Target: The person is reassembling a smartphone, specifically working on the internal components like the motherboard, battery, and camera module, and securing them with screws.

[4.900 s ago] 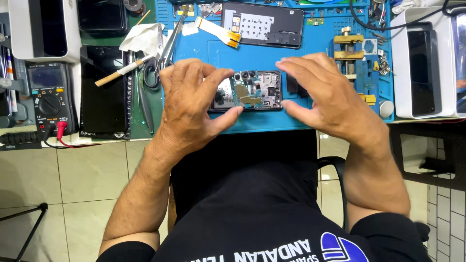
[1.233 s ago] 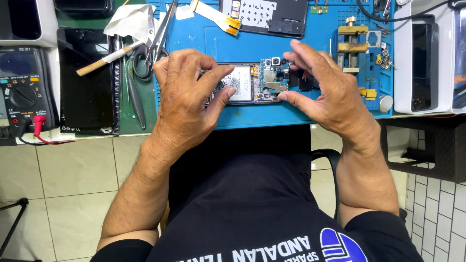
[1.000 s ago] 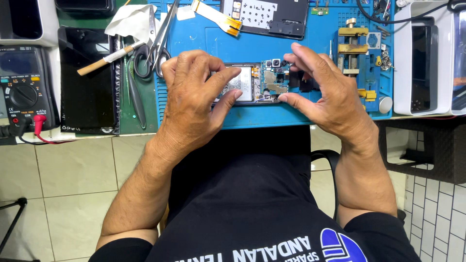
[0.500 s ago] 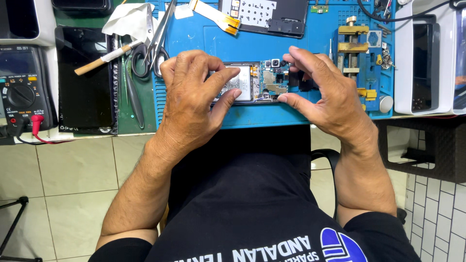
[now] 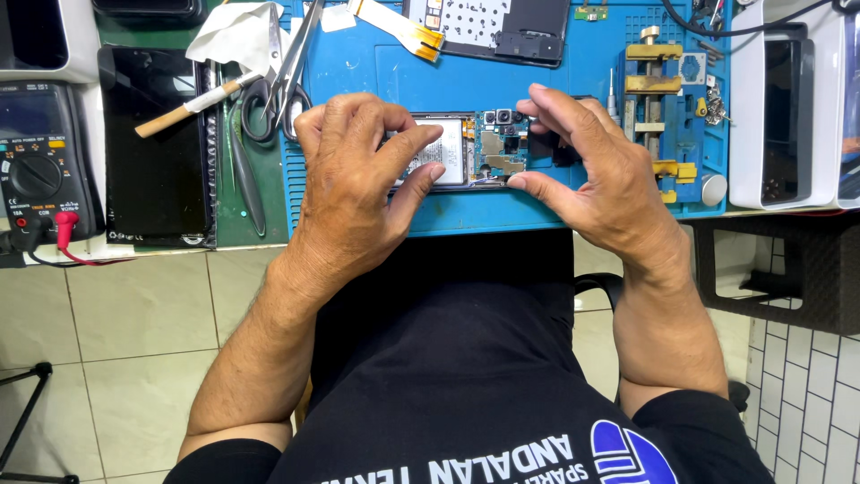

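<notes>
From the head camera, little has changed since a moment ago: both hands stay on the open phone point(image 5: 475, 151), which lies flat on the blue work mat point(image 5: 555, 85) near its front edge. The left hand point(image 5: 358, 175) covers the phone's left end, fingers curled down on it and thumb pressed at the lower edge. The right hand point(image 5: 596, 170) holds the right end, with its thumb and first finger spread apart, 1 at each long edge.

A white label sits on the phone's battery, between the 2 hands. Up top lies a black phone back point(image 5: 502, 22) with a pale dotted patch. Scissors point(image 5: 287, 76) rest to the left, and a dark meter point(image 5: 40, 166) stands far left.
</notes>
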